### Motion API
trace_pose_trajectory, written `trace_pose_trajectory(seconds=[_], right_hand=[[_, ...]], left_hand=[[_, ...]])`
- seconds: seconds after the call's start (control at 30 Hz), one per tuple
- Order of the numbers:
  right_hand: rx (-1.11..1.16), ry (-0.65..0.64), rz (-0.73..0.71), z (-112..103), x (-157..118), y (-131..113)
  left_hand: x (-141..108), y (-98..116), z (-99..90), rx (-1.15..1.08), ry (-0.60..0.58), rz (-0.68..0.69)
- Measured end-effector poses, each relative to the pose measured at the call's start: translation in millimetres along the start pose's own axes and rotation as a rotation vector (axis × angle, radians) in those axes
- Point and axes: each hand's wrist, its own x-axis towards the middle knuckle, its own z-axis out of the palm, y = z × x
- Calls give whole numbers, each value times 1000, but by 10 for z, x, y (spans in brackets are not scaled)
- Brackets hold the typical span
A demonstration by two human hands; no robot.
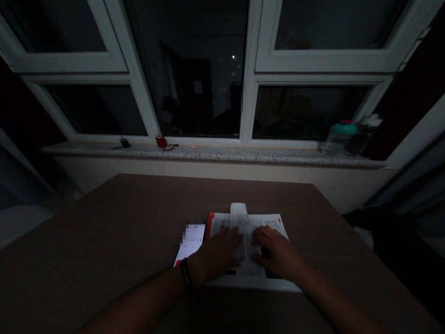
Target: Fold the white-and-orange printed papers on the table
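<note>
An open printed book [255, 283] lies flat on the brown table, with an orange edge along its left side. A pale strip [238, 209] runs down the middle of its page and sticks out past the top edge; I cannot tell what it is. My left hand [222, 250] rests over the left part of the page, fingers apart, holding nothing, with a dark band on the wrist. My right hand [274, 250] is over the right part, its fingers loosely bent and apart. Beside the book on the left, a lit phone [191, 241] shows a timer-like number, partly behind my left forearm.
The wooden table [146, 204] reaches to the wall under a window. On the stone sill [215, 155] stand a small red container [160, 141], a dark little object [124, 142] and a teal-lidded bottle [339, 137]. The room is dim.
</note>
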Motion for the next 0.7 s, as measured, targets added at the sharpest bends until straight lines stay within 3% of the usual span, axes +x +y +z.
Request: trace_pose_trajectory(seconds=[0.2,0.7], right_hand=[[7,5,-46,30,-8,19],[45,27,72,37,9,14]], left_hand=[[7,10,-4,9,20,6],[-4,-48,76,13,18,16]])
